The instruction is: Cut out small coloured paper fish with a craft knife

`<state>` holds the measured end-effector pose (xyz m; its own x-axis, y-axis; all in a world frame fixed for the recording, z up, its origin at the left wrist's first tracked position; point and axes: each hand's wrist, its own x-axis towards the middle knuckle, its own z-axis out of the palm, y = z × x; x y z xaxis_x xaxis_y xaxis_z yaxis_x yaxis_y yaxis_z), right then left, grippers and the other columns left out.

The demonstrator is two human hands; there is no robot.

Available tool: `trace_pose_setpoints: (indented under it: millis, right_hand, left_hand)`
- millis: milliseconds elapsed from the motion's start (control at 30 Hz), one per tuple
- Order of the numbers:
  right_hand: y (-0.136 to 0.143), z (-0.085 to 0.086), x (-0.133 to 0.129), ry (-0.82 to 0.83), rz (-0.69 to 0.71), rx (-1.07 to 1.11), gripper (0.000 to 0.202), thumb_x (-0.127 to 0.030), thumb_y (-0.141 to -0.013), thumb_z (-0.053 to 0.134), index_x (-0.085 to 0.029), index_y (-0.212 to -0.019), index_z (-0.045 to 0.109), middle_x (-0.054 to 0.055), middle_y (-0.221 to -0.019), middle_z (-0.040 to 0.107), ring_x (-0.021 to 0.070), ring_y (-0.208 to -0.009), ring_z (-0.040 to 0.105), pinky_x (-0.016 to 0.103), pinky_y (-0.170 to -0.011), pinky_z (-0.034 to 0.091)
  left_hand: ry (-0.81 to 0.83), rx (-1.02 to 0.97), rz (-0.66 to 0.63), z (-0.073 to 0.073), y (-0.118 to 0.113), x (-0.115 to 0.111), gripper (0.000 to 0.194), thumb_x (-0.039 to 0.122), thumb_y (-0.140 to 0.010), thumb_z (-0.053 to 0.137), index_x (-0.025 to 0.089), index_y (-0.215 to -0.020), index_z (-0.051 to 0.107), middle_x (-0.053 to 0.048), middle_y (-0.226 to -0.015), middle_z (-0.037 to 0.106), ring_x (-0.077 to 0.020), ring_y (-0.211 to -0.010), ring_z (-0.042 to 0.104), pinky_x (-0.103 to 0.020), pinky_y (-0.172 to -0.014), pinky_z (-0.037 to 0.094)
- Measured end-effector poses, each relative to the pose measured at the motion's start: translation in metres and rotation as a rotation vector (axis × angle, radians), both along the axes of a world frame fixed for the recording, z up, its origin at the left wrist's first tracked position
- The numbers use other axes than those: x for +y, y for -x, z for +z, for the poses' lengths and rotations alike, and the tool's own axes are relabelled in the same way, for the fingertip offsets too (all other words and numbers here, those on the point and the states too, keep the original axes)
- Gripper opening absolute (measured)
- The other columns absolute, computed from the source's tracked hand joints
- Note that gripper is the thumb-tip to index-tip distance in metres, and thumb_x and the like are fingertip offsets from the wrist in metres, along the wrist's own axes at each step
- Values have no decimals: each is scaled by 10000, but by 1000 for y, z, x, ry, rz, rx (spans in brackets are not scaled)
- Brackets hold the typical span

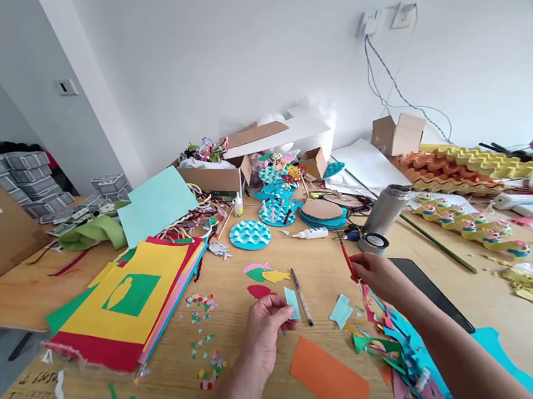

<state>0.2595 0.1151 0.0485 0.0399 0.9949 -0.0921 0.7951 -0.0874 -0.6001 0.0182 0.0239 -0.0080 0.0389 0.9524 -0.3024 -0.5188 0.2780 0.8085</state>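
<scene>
My left hand (pixel 271 325) pinches a small light-blue paper piece (pixel 292 303) above the wooden table, next to a pen (pixel 301 296). Farther right, my right hand (pixel 370 272) is closed on a slim red tool (pixel 347 259) with a thin dark tip pointing away from me; its exact kind is unclear. Between the hands lie light-blue paper offcuts (pixel 341 311). Nearer to me is an orange paper sheet (pixel 332 381). Just beyond my left hand rest paper fish cut-outs, among them a yellow fish (pixel 275 276) and a red one (pixel 259 291).
Coloured paper sheets (pixel 156 271) are stacked at left, near scattered paper dots (pixel 212 370). Paper scraps (pixel 400 340) and a black tablet-like slab (pixel 433 291) lie under my right forearm. Beyond stand a metal flask (pixel 384 216), a glue bottle (pixel 311 233) and blue wavy discs (pixel 250 234).
</scene>
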Motion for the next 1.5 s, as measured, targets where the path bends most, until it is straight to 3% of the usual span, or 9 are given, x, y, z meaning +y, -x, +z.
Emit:
trace_pose_setpoints:
  millis: [133,200,300,433,567,967,1233,1400,1500]
  right_hand:
    - [27,0,-46,-56,113,352,402,-479,-892,444,-141,-956,652,93,-802,711,201,-726,644,307,-652,500]
    - [41,-1,-61,-62,178,760,374,-513,-818,608,-153,-917,633,92,-830,688,202,-754,620,315,-681,490]
    - [57,-6,-71,-76,155,961,352,-472,-715,764,-180,-836,611,7,-706,599,145,-640,531,255,-577,431]
    - [68,-15,-77,-61,102,938,399,-425,-616,860,-198,-727,552,-33,-632,558,120,-564,492,237,-521,409]
    - [76,-21,-82,-73,179,992,455,-419,-556,896,-196,-760,557,21,-800,640,168,-707,583,284,-639,489]
    - [72,-27,-82,-206,151,827,399,-573,-764,702,-211,-751,535,-5,-642,586,152,-577,552,269,-544,460]
    - [63,-25,-81,-235,233,711,506,-684,-863,475,-192,-789,566,43,-698,627,186,-680,587,291,-613,463]
    - [65,-16,-87,-89,240,758,541,-701,-879,416,-193,-768,568,11,-604,588,149,-562,502,264,-538,395]
    - [64,-12,-91,15,267,760,554,-717,-867,422,-195,-745,560,2,-578,578,137,-530,481,251,-508,369]
  left_hand:
    - [-52,6,-34,1,-1,0,124,209,-905,655,132,-819,611,19,-763,618,-120,-658,603,-267,-630,515]
    - [-71,4,-22,2,-1,0,132,204,-870,688,136,-790,609,27,-729,612,-119,-648,594,-260,-624,498]
    - [-91,-6,-4,6,-1,0,228,259,-713,817,144,-748,623,26,-681,618,-116,-626,574,-239,-606,463]
    - [-96,-11,-11,13,-3,-3,365,355,-540,892,151,-711,643,6,-649,623,-113,-597,547,-231,-585,433]
    - [-94,24,-61,14,-9,-7,365,369,-529,890,145,-705,662,-20,-671,641,-114,-584,537,-236,-570,419]
    - [-175,165,-98,11,-14,-11,285,331,-604,851,160,-637,626,6,-576,592,-123,-540,528,-240,-540,424]
    - [-151,125,-59,5,-2,-4,191,281,-928,633,137,-808,598,25,-738,595,-114,-628,585,-265,-609,509]
    - [-137,58,5,14,-2,-1,179,298,-931,628,136,-858,611,6,-802,618,-126,-675,606,-281,-632,525]
    - [-141,1,33,25,-7,0,241,324,-784,774,136,-775,624,6,-732,621,-135,-671,613,-270,-637,513]
